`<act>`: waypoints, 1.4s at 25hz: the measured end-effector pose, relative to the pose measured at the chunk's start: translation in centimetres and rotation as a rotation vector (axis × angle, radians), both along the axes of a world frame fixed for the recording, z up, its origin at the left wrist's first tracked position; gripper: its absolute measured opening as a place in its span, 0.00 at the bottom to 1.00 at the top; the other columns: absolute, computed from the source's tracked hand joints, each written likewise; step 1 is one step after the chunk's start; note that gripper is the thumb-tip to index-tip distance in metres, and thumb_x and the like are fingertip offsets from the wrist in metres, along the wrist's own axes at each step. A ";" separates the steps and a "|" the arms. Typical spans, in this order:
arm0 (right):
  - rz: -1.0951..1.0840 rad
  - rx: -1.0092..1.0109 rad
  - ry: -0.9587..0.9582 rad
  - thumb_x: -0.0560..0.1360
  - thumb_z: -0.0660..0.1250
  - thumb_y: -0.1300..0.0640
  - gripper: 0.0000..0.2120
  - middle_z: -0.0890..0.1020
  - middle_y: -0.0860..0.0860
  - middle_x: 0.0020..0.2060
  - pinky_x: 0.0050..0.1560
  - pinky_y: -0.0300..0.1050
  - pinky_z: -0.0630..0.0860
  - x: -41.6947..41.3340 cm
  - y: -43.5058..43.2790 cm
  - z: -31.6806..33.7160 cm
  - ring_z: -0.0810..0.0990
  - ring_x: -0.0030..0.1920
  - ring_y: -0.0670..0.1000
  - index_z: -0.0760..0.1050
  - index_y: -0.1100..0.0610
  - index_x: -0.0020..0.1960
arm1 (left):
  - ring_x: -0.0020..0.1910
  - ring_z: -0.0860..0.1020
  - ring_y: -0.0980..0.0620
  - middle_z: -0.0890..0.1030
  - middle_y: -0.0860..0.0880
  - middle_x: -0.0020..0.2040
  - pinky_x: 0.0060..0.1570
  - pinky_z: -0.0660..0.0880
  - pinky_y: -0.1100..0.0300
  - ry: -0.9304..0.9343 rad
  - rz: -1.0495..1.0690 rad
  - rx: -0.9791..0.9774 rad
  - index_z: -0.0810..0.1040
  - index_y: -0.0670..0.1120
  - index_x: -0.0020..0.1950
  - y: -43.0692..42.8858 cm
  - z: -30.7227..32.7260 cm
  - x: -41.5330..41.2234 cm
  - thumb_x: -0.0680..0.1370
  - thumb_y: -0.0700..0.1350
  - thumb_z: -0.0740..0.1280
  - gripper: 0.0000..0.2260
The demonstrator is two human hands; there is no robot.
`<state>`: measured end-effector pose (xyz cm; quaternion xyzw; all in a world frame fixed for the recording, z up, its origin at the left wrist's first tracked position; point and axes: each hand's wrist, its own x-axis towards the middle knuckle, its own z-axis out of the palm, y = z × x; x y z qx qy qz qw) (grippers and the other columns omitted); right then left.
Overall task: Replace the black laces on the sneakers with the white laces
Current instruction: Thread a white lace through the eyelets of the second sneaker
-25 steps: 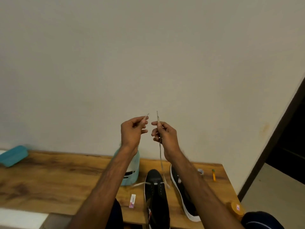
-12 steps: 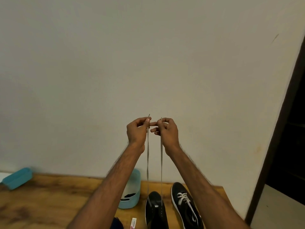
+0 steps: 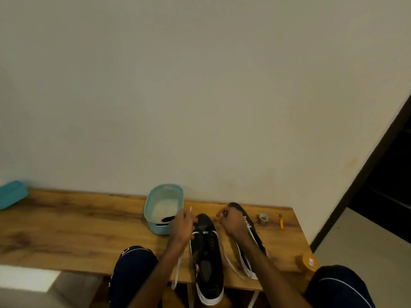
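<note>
**Both hands down at the sneaker, white lace pinched at each end**

Starting on the far left, a teal lid [image 3: 11,194] sits at the edge of the wooden bench [image 3: 66,230]. Moving along, there's the teal tub [image 3: 164,204] against the wall, with a black lace [image 3: 168,218] curled in its bottom.

Just in front of the tub is the left hand [image 3: 182,225], fingers curled and pinching the white lace [image 3: 178,270]. A thin tip pokes up above the knuckles, and the strand below the wrist drops past the bench edge.

Centre stage is the near sneaker [image 3: 208,258], black with a white sole, toe to the wall and heel hanging over the front edge. The white lace crosses only its lowest eyelets.

On the other side is the right hand [image 3: 231,223], fingers curled in on a small pale tip of that same lace, though it's blurry there. A second strand trails back under the forearm.

Behind that hand lies the second sneaker [image 3: 255,236], white laces showing on it.

Further right are a small roll of tape [image 3: 263,218] and a yellow pen [image 3: 281,221], with a round orange-topped container [image 3: 308,262] at the front corner.
</note>
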<state>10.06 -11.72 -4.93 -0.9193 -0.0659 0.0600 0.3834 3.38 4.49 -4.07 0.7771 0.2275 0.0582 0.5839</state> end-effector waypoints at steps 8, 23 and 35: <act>-0.048 -0.141 0.050 0.77 0.67 0.44 0.10 0.79 0.45 0.37 0.39 0.43 0.71 -0.1 1.3 -8.6 0.78 0.39 0.46 0.76 0.49 0.44 | 0.56 0.77 0.46 0.76 0.44 0.59 0.53 0.73 0.58 0.227 -0.209 0.382 0.71 0.40 0.62 -1.6 -9.3 0.5 0.79 0.54 0.66 0.20; -0.110 0.054 0.016 0.83 0.59 0.59 0.06 0.78 0.48 0.40 0.40 0.43 0.69 0.9 0.6 -8.1 0.77 0.42 0.50 0.73 0.55 0.48 | 0.37 0.76 0.51 0.76 0.48 0.38 0.34 0.70 0.61 0.079 -0.039 0.323 0.72 0.45 0.46 -2.5 -7.1 0.1 0.85 0.50 0.54 0.14; -0.055 0.941 -0.221 0.81 0.65 0.58 0.06 0.86 0.50 0.42 0.45 0.37 0.76 0.3 5.6 19.8 0.83 0.44 0.43 0.80 0.59 0.54 | 0.46 0.83 0.53 0.85 0.51 0.48 0.45 0.82 0.59 -0.672 0.061 -0.028 0.84 0.44 0.56 -0.9 18.9 3.6 0.80 0.44 0.68 0.09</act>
